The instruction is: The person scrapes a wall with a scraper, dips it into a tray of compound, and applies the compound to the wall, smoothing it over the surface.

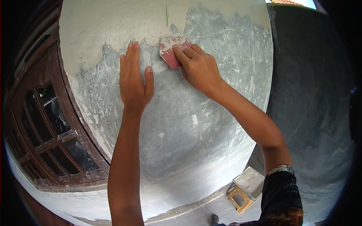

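Observation:
My right hand grips a red putty scraper, its upper part smeared with cream-coloured filler. The scraper lies against the wall, at the lower border of a fresh cream coat. Below that border the surface is grey, scratched and patchy with white. To the left, my left hand rests flat on the grey part, fingers pointing up and thumb apart. Its fingertips reach the edge of the cream coat, and it holds nothing.
A brown wooden window frame with glass panes borders the wall on the left. On the right hangs a dark sheet-like surface. Low at the right, a tray of white filler sits by a yellow-brown stool on the tiled floor.

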A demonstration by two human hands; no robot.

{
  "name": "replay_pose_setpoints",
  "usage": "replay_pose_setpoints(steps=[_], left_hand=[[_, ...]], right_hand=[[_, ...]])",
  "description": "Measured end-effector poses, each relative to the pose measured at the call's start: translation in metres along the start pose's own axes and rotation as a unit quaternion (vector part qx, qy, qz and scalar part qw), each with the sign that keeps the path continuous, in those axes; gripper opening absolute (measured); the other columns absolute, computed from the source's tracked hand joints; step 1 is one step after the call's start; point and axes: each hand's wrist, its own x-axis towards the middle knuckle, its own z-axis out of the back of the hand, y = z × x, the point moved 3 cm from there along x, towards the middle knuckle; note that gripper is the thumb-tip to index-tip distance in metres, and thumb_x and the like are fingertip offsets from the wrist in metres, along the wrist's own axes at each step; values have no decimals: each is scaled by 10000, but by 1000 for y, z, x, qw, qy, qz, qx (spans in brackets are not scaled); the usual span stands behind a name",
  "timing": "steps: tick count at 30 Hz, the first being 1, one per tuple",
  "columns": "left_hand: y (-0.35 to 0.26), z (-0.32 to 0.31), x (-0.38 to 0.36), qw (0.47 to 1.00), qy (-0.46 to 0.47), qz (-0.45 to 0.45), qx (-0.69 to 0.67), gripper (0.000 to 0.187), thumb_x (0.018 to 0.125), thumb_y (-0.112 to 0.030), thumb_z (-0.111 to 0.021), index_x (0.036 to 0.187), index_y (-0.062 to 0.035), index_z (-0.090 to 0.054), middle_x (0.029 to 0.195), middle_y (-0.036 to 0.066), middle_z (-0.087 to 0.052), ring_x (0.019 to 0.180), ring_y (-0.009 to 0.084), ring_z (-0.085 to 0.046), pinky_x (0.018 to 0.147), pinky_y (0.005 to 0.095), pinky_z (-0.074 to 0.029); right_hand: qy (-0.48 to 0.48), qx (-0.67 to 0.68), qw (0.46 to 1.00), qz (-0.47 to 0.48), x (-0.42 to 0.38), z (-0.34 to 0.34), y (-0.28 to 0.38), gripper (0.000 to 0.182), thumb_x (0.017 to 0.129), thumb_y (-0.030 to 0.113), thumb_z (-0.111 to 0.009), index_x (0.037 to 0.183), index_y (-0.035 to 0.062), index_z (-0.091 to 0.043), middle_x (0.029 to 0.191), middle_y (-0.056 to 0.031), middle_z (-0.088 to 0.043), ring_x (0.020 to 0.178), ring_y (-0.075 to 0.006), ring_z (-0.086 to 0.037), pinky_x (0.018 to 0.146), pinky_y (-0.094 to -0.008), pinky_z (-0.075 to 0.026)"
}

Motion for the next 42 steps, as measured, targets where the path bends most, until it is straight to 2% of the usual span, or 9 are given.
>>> replay_pose_setpoints(steps=[7,21,23,25,29,32,38,40,42], left_hand=[[2,-3,-1,1000,4,-1,9,528,1012,-214,-377,1460,62,-411,1489,234,-476,1430,378,-409,1206,519,-227],[1,-3,-2,1000,2,1,8,527,1024,-226,-362,1465,59,-405,1495,230,-471,1437,381,-398,1205,521,-226],[1,-2,-1,1000,2,3,10,528,1025,-228,-361,1465,58,-405,1496,230,-471,1438,380,-395,1206,521,-224],[2,-2,-1,1000,3,6,9,529,1026,-234,-362,1466,57,-404,1495,230,-472,1439,378,-395,1207,520,-224],[1,-2,-1,1000,-2,6,6,529,1024,-231,-365,1468,55,-403,1495,229,-472,1439,376,-396,1207,520,-224],[2,-1,-1,1000,2,8,1,528,1023,-230,-366,1466,54,-408,1494,231,-472,1439,378,-397,1206,522,-224],[0,-2,0,1000,-14,-7,5,531,951,-160,-473,1422,86,-450,1438,268,-517,1400,403,-447,1182,544,-280],[1,-1,0,1000,-12,-5,6,526,952,-163,-473,1413,91,-459,1437,271,-517,1398,405,-449,1179,548,-284],[1,-1,0,1000,-12,-6,10,526,953,-164,-473,1412,92,-460,1435,273,-518,1397,406,-451,1178,549,-285]], right_hand=[[-76,-51,996,0,77,-2,-40,366,760,8,-647,1125,26,-666,870,-85,-685,879,-269,-672,599,-375,-574],[-87,28,996,-5,71,5,-30,258,755,11,-643,1012,39,-655,837,-80,-688,866,-285,-672,626,-398,-565],[-54,-31,998,-30,84,-7,-42,383,800,72,-716,1179,84,-662,893,-73,-701,865,-282,-662,703,-404,-566],[-73,-40,996,12,77,-15,-41,278,765,23,-649,1043,11,-655,892,-88,-702,897,-277,-671,623,-401,-569],[-40,-42,998,20,25,-5,-6,420,771,40,-659,1189,-1,-645,929,-118,-691,895,-253,-667,639,-375,-581],[24,73,997,-6,17,24,4,473,771,64,-667,1241,22,-643,930,-139,-683,899,-247,-662,649,-363,-584],[103,250,923,-273,56,37,-47,409,784,76,-664,1191,29,-658,959,-119,-675,961,-256,-650,683,-360,-584],[16,333,898,-286,63,33,-65,194,915,159,-647,981,6,-746,693,-12,-615,613,-86,-520,589,-280,-441],[4,335,901,-276,69,33,-72,201,917,169,-644,972,6,-747,686,-10,-610,615,-83,-520,594,-272,-441]])
